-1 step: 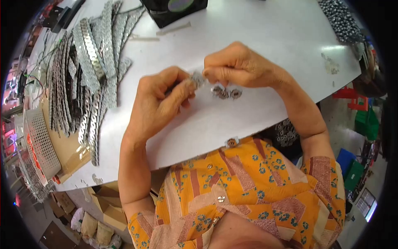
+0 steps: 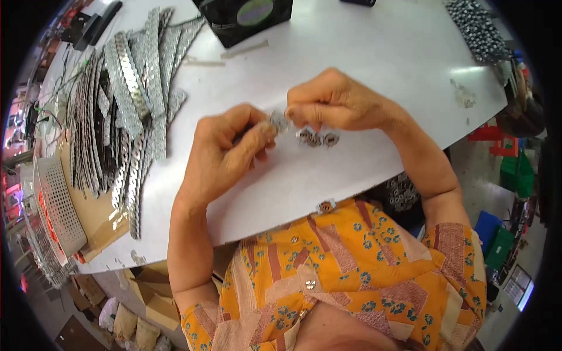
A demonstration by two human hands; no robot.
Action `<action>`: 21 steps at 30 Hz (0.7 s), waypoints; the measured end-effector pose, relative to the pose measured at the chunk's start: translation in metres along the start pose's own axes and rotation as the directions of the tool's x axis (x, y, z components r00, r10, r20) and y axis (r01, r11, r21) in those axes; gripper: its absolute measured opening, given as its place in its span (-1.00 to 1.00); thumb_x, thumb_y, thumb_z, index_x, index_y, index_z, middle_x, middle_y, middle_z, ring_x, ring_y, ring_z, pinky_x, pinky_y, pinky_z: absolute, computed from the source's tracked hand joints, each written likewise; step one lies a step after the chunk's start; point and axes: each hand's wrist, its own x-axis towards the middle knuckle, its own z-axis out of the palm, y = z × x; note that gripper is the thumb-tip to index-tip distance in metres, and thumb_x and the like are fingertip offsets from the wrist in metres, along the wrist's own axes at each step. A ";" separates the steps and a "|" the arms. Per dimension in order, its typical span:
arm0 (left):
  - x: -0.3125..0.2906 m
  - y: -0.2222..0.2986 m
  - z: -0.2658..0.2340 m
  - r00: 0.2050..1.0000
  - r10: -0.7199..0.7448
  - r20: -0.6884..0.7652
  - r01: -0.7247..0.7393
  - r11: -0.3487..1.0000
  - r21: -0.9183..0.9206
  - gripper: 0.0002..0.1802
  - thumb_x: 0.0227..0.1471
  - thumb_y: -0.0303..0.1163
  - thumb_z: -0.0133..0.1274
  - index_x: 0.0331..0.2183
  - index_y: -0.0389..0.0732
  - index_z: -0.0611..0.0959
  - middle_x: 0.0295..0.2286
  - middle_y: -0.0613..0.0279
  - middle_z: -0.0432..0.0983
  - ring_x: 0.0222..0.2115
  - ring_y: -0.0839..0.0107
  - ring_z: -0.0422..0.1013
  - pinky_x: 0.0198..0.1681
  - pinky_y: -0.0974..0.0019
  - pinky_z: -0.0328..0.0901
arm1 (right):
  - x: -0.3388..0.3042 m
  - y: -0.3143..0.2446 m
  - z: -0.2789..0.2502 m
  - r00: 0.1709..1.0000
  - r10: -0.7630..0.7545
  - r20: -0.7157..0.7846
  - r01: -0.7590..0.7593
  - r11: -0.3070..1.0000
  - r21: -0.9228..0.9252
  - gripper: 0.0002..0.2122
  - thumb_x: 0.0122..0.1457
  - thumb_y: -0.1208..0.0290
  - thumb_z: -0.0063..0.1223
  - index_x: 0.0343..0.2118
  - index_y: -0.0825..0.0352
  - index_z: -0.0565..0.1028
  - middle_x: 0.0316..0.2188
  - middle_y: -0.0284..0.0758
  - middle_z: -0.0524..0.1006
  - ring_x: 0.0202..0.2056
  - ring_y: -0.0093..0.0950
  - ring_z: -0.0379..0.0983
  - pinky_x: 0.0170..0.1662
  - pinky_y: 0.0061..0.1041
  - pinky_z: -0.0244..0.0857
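My left hand (image 2: 228, 152) and my right hand (image 2: 339, 105) meet over the white table (image 2: 380, 52). Both pinch a small silvery metal part (image 2: 278, 121) between their fingertips. Just below my right hand a few small metal rings (image 2: 316, 138) lie together on the table. One more small metal piece (image 2: 325, 206) sits at the table's near edge, by my orange patterned shirt.
A big heap of perforated metal strips (image 2: 134, 99) covers the table's left side. A black box with a round fan (image 2: 246, 17) stands at the back. More metal parts (image 2: 477, 26) lie far right. A white perforated basket (image 2: 55, 205) and cardboard boxes (image 2: 152, 298) sit at the left.
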 end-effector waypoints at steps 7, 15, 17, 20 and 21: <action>-0.006 0.010 -0.003 0.999 0.003 0.045 -0.003 1.000 0.019 -0.80 0.27 -0.42 0.14 -0.32 -0.38 0.65 -0.53 0.29 0.58 -0.54 0.60 0.44 -0.46 0.48 0.35 | -0.011 -0.024 -0.022 0.924 0.210 0.321 -0.312 0.898 0.310 -0.69 0.41 0.29 0.03 -0.44 0.39 0.59 -0.54 -0.40 0.55 -0.58 -0.67 0.39 -0.49 -0.65 0.28; 0.004 0.009 -0.015 0.998 -0.044 -0.035 0.044 0.999 -0.025 -0.81 0.28 -0.42 0.12 -0.29 -0.39 0.66 -0.52 0.31 0.57 -0.54 0.59 0.42 -0.47 0.46 0.34 | -0.005 -0.027 0.016 0.583 -0.014 0.812 -0.201 0.966 0.161 -0.77 0.38 0.36 0.07 -0.36 0.41 0.57 -0.52 -0.32 0.56 -0.48 -0.49 0.49 -0.40 -0.44 0.34; 0.004 0.006 -0.016 0.999 -0.033 -0.023 0.033 0.999 -0.013 -0.82 0.26 -0.43 0.14 -0.28 -0.39 0.66 -0.54 0.31 0.56 -0.55 0.61 0.37 -0.48 0.46 0.29 | -0.004 -0.028 0.007 0.601 -0.008 0.799 -0.148 0.982 0.120 -0.78 0.37 0.37 0.07 -0.38 0.40 0.56 -0.53 -0.32 0.55 -0.49 -0.47 0.49 -0.40 -0.42 0.34; 0.005 0.003 -0.016 0.999 -0.037 0.000 0.037 0.996 0.076 -0.83 0.23 -0.46 0.15 -0.27 -0.40 0.66 -0.56 0.31 0.54 -0.55 0.63 0.32 -0.49 0.46 0.24 | -0.008 -0.030 -0.010 0.665 0.050 0.745 -0.058 0.998 -0.014 -0.77 0.34 0.38 0.10 -0.43 0.40 0.53 -0.54 -0.29 0.55 -0.50 -0.42 0.50 -0.40 -0.40 0.34; 0.004 0.005 -0.016 0.999 -0.050 -0.008 0.050 0.995 0.090 -0.84 0.21 -0.47 0.16 -0.28 -0.41 0.66 -0.58 0.31 0.52 -0.55 0.64 0.29 -0.49 0.46 0.22 | -0.010 -0.029 -0.016 0.757 0.038 0.652 -0.003 0.999 -0.054 -0.78 0.33 0.38 0.10 -0.44 0.40 0.52 -0.54 -0.28 0.55 -0.51 -0.40 0.50 -0.40 -0.39 0.34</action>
